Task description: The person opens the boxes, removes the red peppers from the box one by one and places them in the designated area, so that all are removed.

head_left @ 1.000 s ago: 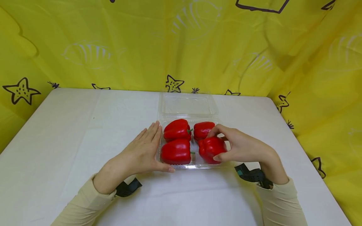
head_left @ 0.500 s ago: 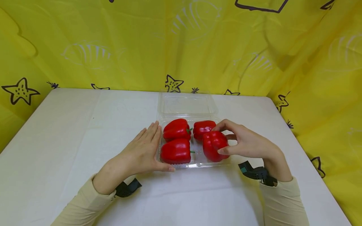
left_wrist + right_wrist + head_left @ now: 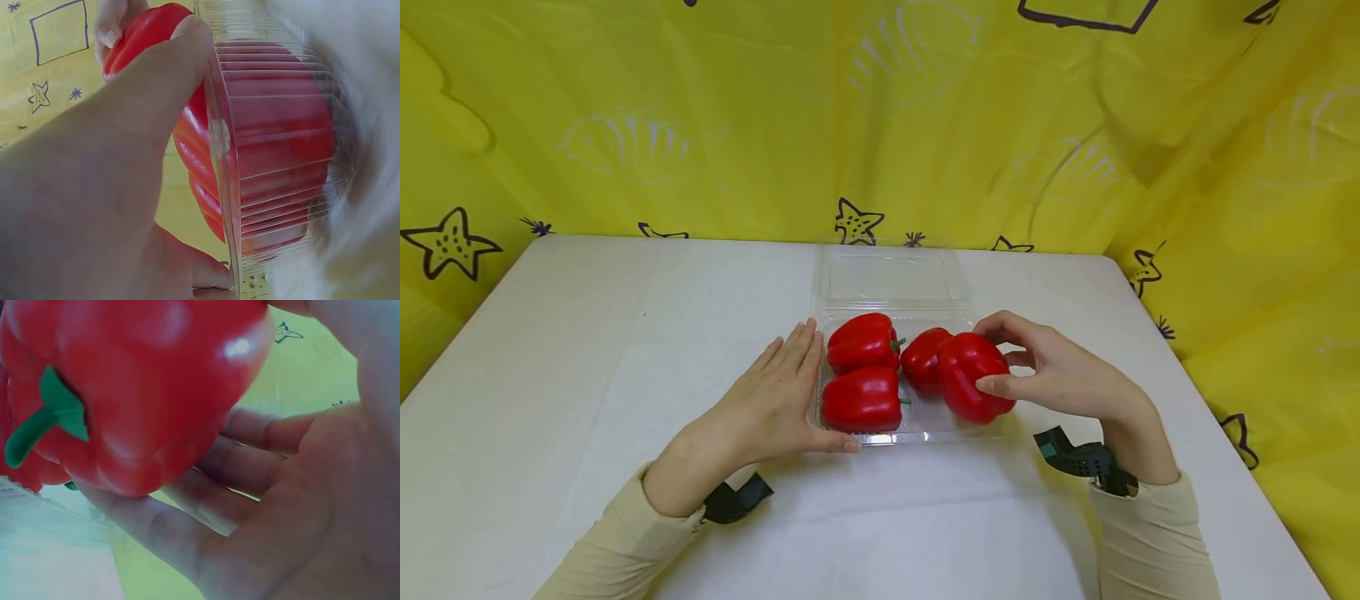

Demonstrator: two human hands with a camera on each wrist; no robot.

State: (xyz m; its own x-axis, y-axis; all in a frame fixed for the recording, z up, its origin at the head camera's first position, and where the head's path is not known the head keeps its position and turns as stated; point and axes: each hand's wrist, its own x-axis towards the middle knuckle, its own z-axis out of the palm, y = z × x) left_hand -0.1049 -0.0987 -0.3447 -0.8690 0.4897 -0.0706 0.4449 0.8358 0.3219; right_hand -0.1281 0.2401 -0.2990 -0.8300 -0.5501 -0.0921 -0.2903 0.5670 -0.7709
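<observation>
My right hand (image 3: 1054,367) grips a red bell pepper (image 3: 972,379) between thumb and fingers, above the right half of a clear plastic container (image 3: 917,437). Its green stem (image 3: 37,428) shows in the right wrist view. Two red bell peppers lie in the left half, one at the back (image 3: 862,342) and one in front (image 3: 861,401), stems to the right. Partly hidden behind the held one is another bell pepper (image 3: 921,360). My left hand (image 3: 767,408) lies with straight fingers along the container's left side, thumb at the front edge; in the left wrist view the thumb (image 3: 194,40) overlaps the rim.
The container's clear lid (image 3: 891,279) is folded back on the white table (image 3: 625,375). A yellow patterned curtain (image 3: 737,125) stands behind the table and along its sides. Black straps with mounts (image 3: 1086,460) sit at both wrists.
My right hand has lifted the front-right bell pepper and tilted it, shifting slightly up and right. The back-right bell pepper has moved left and turned. My left hand has stayed at the container's side.
</observation>
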